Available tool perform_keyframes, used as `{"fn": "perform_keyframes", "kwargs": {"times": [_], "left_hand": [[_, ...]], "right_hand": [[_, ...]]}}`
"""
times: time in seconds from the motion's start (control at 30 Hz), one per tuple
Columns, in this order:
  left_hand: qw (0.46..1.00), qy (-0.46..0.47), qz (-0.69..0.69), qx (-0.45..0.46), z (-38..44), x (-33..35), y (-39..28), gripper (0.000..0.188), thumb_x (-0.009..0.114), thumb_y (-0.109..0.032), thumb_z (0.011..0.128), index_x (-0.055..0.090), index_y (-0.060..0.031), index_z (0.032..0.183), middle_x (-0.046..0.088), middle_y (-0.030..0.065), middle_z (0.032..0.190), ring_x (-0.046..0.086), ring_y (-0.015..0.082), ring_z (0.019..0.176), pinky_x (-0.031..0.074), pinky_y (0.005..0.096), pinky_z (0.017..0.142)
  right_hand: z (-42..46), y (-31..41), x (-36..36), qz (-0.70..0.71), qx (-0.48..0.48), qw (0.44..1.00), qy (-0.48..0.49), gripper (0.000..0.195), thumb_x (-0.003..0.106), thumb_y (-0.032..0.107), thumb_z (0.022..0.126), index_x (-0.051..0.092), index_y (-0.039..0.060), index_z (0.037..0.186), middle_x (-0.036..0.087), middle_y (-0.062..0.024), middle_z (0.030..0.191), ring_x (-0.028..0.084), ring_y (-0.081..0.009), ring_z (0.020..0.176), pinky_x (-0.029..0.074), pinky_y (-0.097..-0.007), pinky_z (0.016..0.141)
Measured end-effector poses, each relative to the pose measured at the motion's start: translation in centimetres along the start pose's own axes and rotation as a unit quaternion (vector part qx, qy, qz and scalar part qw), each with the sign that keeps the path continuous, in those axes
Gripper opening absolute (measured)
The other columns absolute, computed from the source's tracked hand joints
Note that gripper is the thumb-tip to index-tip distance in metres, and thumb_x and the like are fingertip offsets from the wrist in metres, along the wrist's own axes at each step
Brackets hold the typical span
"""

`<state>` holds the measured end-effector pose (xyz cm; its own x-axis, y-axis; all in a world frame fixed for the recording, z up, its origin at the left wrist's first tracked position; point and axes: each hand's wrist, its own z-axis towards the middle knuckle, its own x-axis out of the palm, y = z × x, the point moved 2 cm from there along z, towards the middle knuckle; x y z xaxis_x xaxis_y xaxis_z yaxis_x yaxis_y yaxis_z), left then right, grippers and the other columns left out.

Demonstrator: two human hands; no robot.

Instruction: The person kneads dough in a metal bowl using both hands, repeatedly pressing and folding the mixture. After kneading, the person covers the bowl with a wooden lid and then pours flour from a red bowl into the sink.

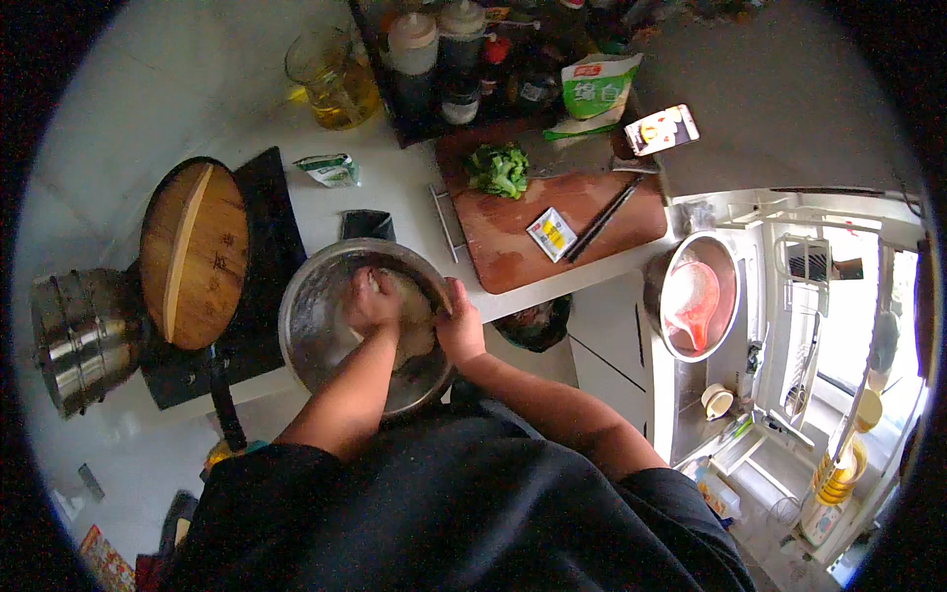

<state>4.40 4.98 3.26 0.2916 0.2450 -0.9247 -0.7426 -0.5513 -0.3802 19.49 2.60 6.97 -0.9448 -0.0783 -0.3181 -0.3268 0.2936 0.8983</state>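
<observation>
A wide stainless steel mixing bowl (314, 355) is in front of my body, at the counter's edge. My left hand (370, 300) is down inside it with fingers bent, against a pale, dough-like mass (416, 325). Motion blur hides how firmly the fingers close on the mass. On the bowl's right side, my right hand (460, 325) grips the rim, thumb over the edge. A small dark container (367, 223) stands just behind the bowl.
Left lie a wooden-lidded pan (214, 259) on a black cooktop (274, 214) and a steel pot (85, 340). A cutting board (496, 259) carries greens (499, 172), a packet (551, 234) and chopsticks (603, 220). Behind are an oil jug (336, 89) and bottles (413, 44). Right: steel bowl (655, 277).
</observation>
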Motion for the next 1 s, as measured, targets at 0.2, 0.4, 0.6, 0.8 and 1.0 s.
{"fn": "perform_keyframes", "kwargs": {"times": [0.2, 0.4, 0.6, 0.8, 1.0], "left_hand": [[0.997, -0.067, 0.037, 0.025, 0.9, 4.9, 4.2, 0.022, 0.05, -0.027, 0.081, 0.063, -0.0109, 0.09, 0.062, 0.015, 0.096, 0.059, 0.0348, 0.088, 0.049, 0.0438, 0.071], [0.998, -0.011, 0.053, -0.024, 1.5, 2.8, 1.6, 0.032, 0.051, -0.034, 0.081, 0.064, -0.0128, 0.102, 0.063, 0.0149, 0.1, 0.059, 0.0342, 0.094, 0.049, 0.0434, 0.078], [0.958, 0.205, -0.201, 0.008, 4.2, 0.7, 5.1, 0.049, 0.038, -0.051, 0.089, 0.063, -0.0087, 0.092, 0.063, 0.0152, 0.09, 0.059, 0.0309, 0.086, 0.045, 0.042, 0.072], [0.949, 0.244, -0.189, -0.065, -0.8, -4.6, 3.0, 0.04, 0.044, -0.042, 0.09, 0.057, -0.0052, 0.081, 0.061, 0.0141, 0.079, 0.059, 0.0282, 0.072, 0.045, 0.0391, 0.064], [0.963, 0.024, -0.084, 0.255, -7.6, -6.5, 1.9, 0.012, 0.059, -0.015, 0.076, 0.059, -0.0118, 0.088, 0.059, 0.0096, 0.087, 0.055, 0.0317, 0.084, 0.044, 0.0428, 0.07]], "right_hand": [[-0.1, 0.6, 0.0, 0.011, -0.015, 1.0, 0.02, 0.054, 0.056, -0.007, 0.071, 0.043, 0.0025, 0.122, 0.057, -0.023, 0.112, 0.053, -0.0371, 0.108, 0.044, -0.0365, 0.088], [-0.1, -0.4, 0.0, -0.001, -0.079, 0.997, -0.016, 0.043, 0.049, -0.002, 0.077, 0.045, 0.002, 0.119, 0.056, -0.0269, 0.107, 0.051, -0.0453, 0.104, 0.044, -0.0427, 0.083], [0.8, -2.0, 1.0, -0.054, -0.049, 0.997, -0.018, 0.055, 0.061, 0.001, 0.072, 0.045, 0.003, 0.124, 0.061, -0.0245, 0.103, 0.057, -0.0417, 0.096, 0.046, -0.0402, 0.081], [-0.3, -2.4, 1.7, -0.02, -0.026, 0.996, -0.082, 0.055, 0.056, -0.002, 0.071, 0.045, 0.0074, 0.124, 0.06, -0.0234, 0.107, 0.057, -0.039, 0.101, 0.045, -0.0395, 0.085], [-1.2, -0.8, 1.2, -0.019, -0.014, 1.0, -0.009, 0.053, 0.052, -0.006, 0.074, 0.043, 0.0062, 0.125, 0.057, -0.0239, 0.113, 0.053, -0.04, 0.108, 0.044, -0.0385, 0.087]]}}
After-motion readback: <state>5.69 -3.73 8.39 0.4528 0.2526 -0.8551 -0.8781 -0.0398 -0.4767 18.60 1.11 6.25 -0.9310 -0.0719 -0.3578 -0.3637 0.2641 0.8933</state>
